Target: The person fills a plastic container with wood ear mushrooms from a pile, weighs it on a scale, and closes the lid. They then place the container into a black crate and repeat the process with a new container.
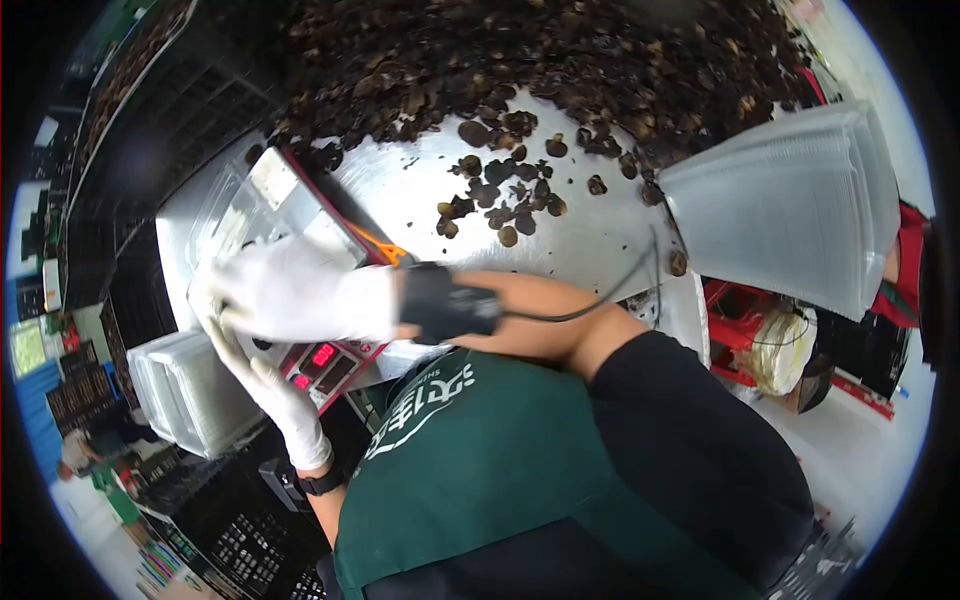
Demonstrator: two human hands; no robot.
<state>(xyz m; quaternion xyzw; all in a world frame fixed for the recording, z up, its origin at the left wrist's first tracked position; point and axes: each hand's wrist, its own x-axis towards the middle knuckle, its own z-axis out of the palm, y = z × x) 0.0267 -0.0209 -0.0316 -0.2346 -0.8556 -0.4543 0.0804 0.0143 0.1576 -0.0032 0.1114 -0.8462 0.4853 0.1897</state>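
My left hand, in a white glove, has its fingers curved around the near end of a clear plastic box beside the scale. My right hand, also gloved in white, reaches across to the same end of the box; its fingers are smeared by motion. Under and behind the hands is a red-edged digital scale with lit red digits. Its pale plate shows beyond my right hand. An orange-handled tool lies by the scale, partly covered.
Dark, ear-like mushrooms lie loose on the metal table, with a large heap behind. Stacked clear trays stand at right, more clear containers at left. Black crates border the left side. A person is farther off.
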